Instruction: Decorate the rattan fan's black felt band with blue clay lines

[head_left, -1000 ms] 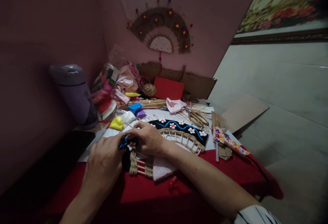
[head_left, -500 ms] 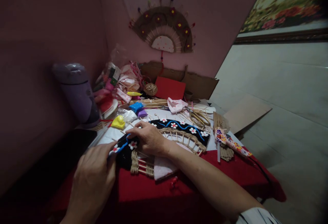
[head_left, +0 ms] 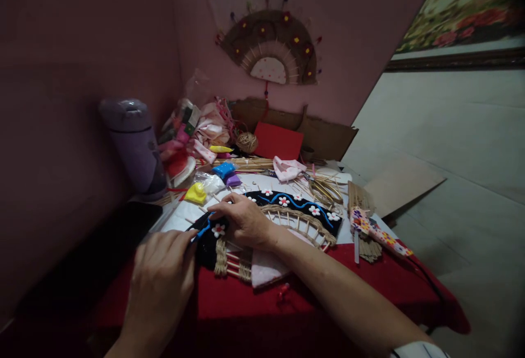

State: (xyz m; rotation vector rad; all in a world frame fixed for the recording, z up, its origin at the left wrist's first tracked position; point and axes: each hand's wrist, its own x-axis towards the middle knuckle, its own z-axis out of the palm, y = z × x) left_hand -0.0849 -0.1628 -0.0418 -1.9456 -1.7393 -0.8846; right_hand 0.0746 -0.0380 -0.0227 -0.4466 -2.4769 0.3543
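A handmade fan lies on white paper, with a black band, white clay flowers, woven twine and thin sticks. A blue clay strand runs over the band's left end. My left hand is closed at the lower left end of the strand, its fingertips together. Across the fan reaches my right hand, its fingers pinched on the strand's upper part, next to a white flower. It covers part of the band. The fan's pale cloth centre lies beneath my right forearm.
Yellow clay, blue clay and scissors lie behind the fan. A purple bottle stands at left, beside a dark flat object. At right is a glue gun with flowered covering. A finished fan hangs on the board.
The view has shifted slightly, so things appear farther right. My left hand has moved over the leftmost flower, which it now hides. My right hand stays at about the same place on the fan.
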